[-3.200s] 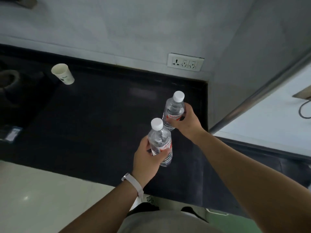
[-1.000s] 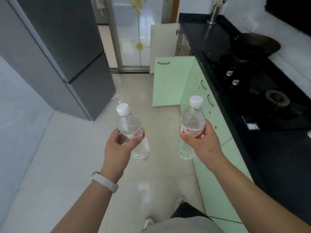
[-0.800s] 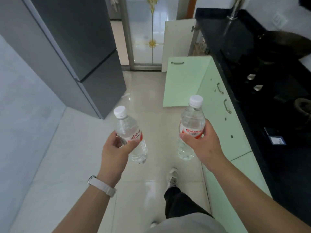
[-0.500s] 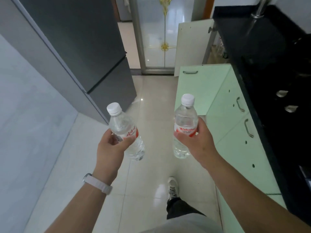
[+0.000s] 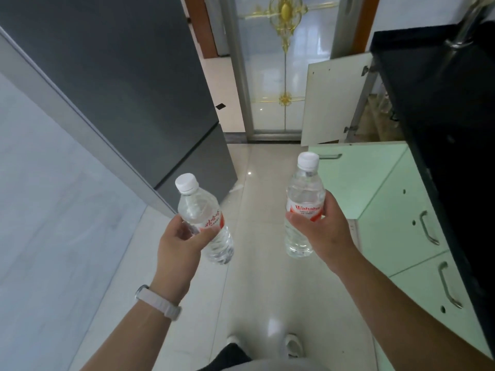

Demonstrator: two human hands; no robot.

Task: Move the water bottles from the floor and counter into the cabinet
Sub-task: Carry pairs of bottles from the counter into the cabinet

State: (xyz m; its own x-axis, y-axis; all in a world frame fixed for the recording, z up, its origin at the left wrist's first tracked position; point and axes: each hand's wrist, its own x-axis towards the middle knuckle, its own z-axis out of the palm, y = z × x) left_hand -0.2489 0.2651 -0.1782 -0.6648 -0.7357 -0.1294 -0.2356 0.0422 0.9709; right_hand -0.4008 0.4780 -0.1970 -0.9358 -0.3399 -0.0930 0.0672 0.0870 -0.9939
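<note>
While both arms reach out over the pale floor (image 5: 257,277), each hand carries one clear water bottle with a white cap and a red label. The left hand (image 5: 178,243) wraps the left bottle (image 5: 203,218) around its middle, thumb across the label, fingers curled tight behind; this bottle tilts, cap leaning away from the green cabinet (image 5: 396,223). The right hand (image 5: 320,228) grips the right bottle (image 5: 304,204) at the label, fingers closed round it, and it stands nearly upright just beside the cabinet's open green door (image 5: 356,178). Both bottles look filled with clear water. A white band (image 5: 159,301) sits on the left wrist.
</note>
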